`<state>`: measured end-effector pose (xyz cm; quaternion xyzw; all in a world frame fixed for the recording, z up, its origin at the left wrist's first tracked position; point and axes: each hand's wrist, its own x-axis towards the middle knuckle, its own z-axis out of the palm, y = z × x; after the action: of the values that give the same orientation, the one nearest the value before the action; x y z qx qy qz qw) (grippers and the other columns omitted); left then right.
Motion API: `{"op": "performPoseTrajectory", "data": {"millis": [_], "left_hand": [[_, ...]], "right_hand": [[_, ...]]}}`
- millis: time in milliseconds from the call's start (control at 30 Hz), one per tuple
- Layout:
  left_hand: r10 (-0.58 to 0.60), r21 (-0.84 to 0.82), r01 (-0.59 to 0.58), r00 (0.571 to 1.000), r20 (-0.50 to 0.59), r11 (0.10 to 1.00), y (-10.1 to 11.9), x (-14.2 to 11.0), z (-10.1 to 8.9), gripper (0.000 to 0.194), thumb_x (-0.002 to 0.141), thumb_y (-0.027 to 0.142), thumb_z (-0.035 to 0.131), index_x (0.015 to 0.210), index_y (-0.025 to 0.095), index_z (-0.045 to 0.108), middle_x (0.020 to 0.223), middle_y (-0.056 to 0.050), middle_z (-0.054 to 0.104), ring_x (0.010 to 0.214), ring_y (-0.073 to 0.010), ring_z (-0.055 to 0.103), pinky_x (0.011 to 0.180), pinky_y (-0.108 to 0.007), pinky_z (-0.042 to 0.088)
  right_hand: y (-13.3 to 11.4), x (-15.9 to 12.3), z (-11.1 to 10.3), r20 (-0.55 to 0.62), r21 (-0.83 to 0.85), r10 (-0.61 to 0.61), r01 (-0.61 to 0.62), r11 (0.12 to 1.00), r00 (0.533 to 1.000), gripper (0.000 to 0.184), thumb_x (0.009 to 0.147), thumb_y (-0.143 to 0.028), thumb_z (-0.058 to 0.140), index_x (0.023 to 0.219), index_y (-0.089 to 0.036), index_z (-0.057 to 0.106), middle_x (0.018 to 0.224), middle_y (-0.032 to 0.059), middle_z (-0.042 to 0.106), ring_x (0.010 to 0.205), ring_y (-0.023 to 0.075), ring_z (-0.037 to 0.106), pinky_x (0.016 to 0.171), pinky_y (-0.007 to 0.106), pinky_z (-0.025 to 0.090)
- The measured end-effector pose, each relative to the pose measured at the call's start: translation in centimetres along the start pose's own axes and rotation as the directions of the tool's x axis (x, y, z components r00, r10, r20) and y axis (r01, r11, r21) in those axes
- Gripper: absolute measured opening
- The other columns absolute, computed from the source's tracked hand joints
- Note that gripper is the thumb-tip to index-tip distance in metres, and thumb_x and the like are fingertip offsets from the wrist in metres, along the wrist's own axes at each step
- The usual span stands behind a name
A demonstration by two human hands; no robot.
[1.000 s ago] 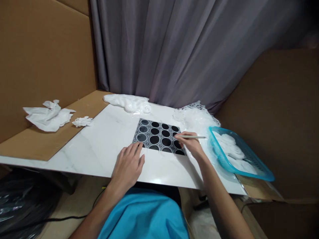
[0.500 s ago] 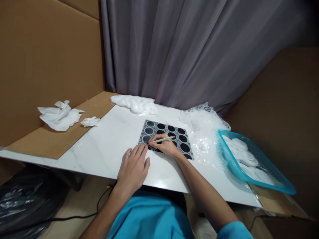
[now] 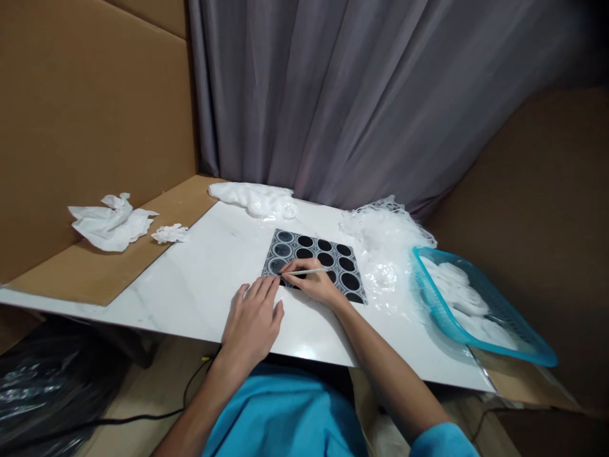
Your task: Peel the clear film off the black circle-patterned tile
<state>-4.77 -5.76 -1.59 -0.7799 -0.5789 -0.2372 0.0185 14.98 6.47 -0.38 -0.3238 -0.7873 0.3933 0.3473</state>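
Note:
A flat sheet (image 3: 325,259) printed with rows of black circles in grey rings lies on the white table. My right hand (image 3: 311,279) rests on its lower middle, the fingers pinched round a slim, pale pen-like tool (image 3: 311,271). The tool's tip points left, down at a circle in the lower left of the sheet; what the tip touches is too small to tell. My left hand (image 3: 252,311) lies flat, palm down, with fingers stretched out and fingertips on the sheet's lower left edge. Some lower circles are hidden behind my right hand.
Crumpled white paper (image 3: 113,223) lies on cardboard at the left. A clear plastic bag (image 3: 257,198) sits at the back, and a heap of clear plastic scraps (image 3: 390,254) at the right. Beside it a blue basket (image 3: 431,304) holds white bundles. Cardboard walls stand at both sides.
The pen-like tool has tilted a little, its free end now lower. My left hand stays in place on the sheet's edge. The whole view has shifted slightly.

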Motion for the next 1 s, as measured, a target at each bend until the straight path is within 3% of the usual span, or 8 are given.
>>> {"op": "performPoseTrajectory", "data": {"millis": [233,400,500,667,767,867,933,1000], "left_hand": [[0.013,0.000,-0.013,1.000,-0.001,1.000,-0.1,0.1,0.3,0.048,0.112,0.028,0.046,0.159,0.020,0.057,0.160,-0.011,0.065,0.149,-0.0314,0.058,0.127,-0.055,0.039],[-0.002,0.004,0.002,1.000,0.009,1.000,-0.1,0.3,0.3,0.045,0.112,0.028,0.047,0.154,0.019,0.061,0.159,-0.013,0.066,0.148,-0.0312,0.058,0.127,-0.054,0.039],[-0.004,-0.013,0.004,1.000,0.006,1.000,-0.2,0.3,0.3,0.046,0.110,0.027,0.049,0.155,0.021,0.060,0.158,-0.012,0.067,0.147,-0.0312,0.059,0.126,-0.054,0.039],[-0.006,-0.041,0.006,1.000,0.003,0.999,-0.4,0.2,0.2,0.050,0.110,0.027,0.048,0.160,0.025,0.056,0.160,-0.011,0.065,0.148,-0.0312,0.058,0.125,-0.054,0.039],[-0.013,-0.054,0.013,1.000,0.000,0.998,-0.6,-0.2,0.4,0.050,0.112,0.028,0.045,0.161,0.025,0.055,0.162,-0.010,0.063,0.149,-0.0299,0.057,0.125,-0.054,0.039],[-0.016,-0.065,0.015,1.000,-0.004,0.998,-0.9,-0.5,0.7,0.049,0.114,0.030,0.042,0.161,0.026,0.054,0.163,-0.010,0.062,0.149,-0.0294,0.056,0.125,-0.055,0.037],[-0.019,-0.071,0.019,1.000,-0.005,0.997,-1.1,-0.3,1.0,0.048,0.115,0.033,0.041,0.160,0.026,0.056,0.162,-0.010,0.063,0.148,-0.0299,0.056,0.124,-0.056,0.037],[-0.017,-0.078,0.016,1.000,-0.010,0.997,-1.3,0.6,1.1,0.048,0.115,0.036,0.040,0.159,0.028,0.057,0.162,-0.010,0.062,0.147,-0.0310,0.056,0.122,-0.056,0.038]], "right_hand": [[0.1,-0.3,0.3,0.036,-0.288,-0.116,0.122,0.950,0.993,0.011,0.103,-0.019,0.071,0.095,-0.023,0.077,0.110,0.0071,0.082,0.100,0.0220,0.077,0.092,0.038,0.061],[0.5,-0.3,0.8,0.259,-0.616,-0.252,0.360,0.701,0.932,0.011,0.104,-0.012,0.068,0.102,-0.022,0.070,0.105,0.0076,0.078,0.095,0.0224,0.070,0.087,0.036,0.056],[0.8,0.3,0.5,0.254,-0.695,-0.274,0.372,0.615,0.928,0.012,0.104,-0.011,0.067,0.100,-0.022,0.066,0.101,0.0076,0.074,0.092,0.0239,0.066,0.086,0.037,0.052],[0.0,1.3,-2.9,-0.086,-0.857,-0.169,0.014,0.514,0.982,0.021,0.094,-0.001,0.062,0.099,-0.022,0.063,0.100,0.0124,0.071,0.093,0.0298,0.058,0.086,0.039,0.046],[-1.2,0.3,-6.7,-0.317,-0.873,-0.163,-0.221,0.434,0.934,0.025,0.091,0.001,0.054,0.099,-0.020,0.064,0.099,0.0150,0.071,0.094,0.0315,0.057,0.084,0.040,0.043],[-2.5,-2.7,-11.1,-0.431,-0.867,-0.242,-0.323,0.380,0.870,0.022,0.098,-0.006,0.050,0.104,-0.020,0.066,0.099,0.0135,0.072,0.095,0.0310,0.059,0.083,0.039,0.042],[-3.1,-5.4,-13.8,-0.493,-0.861,-0.246,-0.426,0.278,0.835,0.019,0.103,-0.014,0.050,0.106,-0.020,0.068,0.099,0.0140,0.073,0.097,0.0315,0.062,0.085,0.039,0.043],[-3.3,-8.0,-15.9,-0.566,-0.824,-0.110,-0.554,0.120,0.817,0.015,0.102,-0.017,0.056,0.100,-0.019,0.071,0.094,0.0157,0.075,0.094,0.0319,0.067,0.085,0.040,0.043]]}}
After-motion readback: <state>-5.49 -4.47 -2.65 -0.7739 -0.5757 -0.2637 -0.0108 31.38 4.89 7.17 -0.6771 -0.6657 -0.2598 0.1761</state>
